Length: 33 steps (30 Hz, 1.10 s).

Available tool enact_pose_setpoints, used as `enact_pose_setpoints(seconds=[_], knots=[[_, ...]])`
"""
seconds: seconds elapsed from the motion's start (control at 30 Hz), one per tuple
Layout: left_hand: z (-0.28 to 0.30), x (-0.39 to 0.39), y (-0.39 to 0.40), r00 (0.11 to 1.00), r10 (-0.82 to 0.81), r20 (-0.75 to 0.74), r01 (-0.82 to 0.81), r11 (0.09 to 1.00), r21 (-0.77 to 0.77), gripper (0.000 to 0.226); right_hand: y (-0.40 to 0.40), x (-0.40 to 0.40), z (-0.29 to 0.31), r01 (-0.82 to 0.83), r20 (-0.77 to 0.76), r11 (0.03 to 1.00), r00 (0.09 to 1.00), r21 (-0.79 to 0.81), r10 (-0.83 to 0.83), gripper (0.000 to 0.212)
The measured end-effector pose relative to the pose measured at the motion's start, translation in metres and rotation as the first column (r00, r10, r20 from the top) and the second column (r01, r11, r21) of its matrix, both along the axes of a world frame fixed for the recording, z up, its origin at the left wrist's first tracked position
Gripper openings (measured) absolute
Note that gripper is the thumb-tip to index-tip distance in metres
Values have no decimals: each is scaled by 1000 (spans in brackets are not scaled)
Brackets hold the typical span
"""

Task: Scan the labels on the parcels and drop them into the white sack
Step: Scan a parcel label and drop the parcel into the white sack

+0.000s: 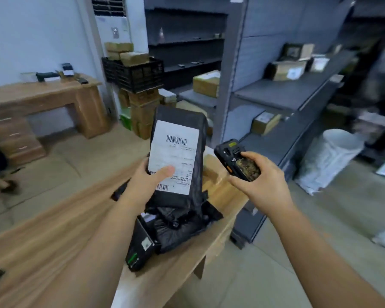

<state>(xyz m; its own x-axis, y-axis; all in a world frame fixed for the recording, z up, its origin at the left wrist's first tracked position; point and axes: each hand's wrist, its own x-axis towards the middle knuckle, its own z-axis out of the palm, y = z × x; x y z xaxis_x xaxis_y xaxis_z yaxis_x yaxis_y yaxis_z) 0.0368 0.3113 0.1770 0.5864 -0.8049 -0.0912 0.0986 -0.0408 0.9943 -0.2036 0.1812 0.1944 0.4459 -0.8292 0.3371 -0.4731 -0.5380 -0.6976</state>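
Left hand (147, 181) grips black parcel (187, 121) upright, thumb across label (173, 156), long axis vertical. Right hand (260, 181) curled round scanner (236, 158), just right of label, nose toward it. White sack (329, 158) on floor, well right.

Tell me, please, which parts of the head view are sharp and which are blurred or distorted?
Head view: the label on the black parcel is fairly sharp, barcode bars distinct but small print unreadable; the shelving and white sack at right are blurred; the wide lens bends the edges.
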Motion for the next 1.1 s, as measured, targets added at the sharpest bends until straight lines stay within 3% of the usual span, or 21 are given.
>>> enact_pose_setpoints(seconds=[0.17, 0.3, 0.7, 1.1], knots=[[7, -80, -88, 967, -255, -10, 255, 967, 3, 48, -40, -96, -3, 218, 76, 974, 972, 60, -222, 62], [4, -149, -148, 931, -365, -8, 365, 930, 38, 47, -71, -172, -12, 350, 104, 929, 926, 118, -362, 60], [-2, -301, -299, 911, -412, 21, 409, 909, 81, 39, -178, -332, -26, 499, 106, 859, 854, 110, -510, 61], [-20, -366, -488, 857, -515, -22, 515, 855, 69, 42, -344, -392, -45, 590, 60, 794, 796, 148, -603, 63]])
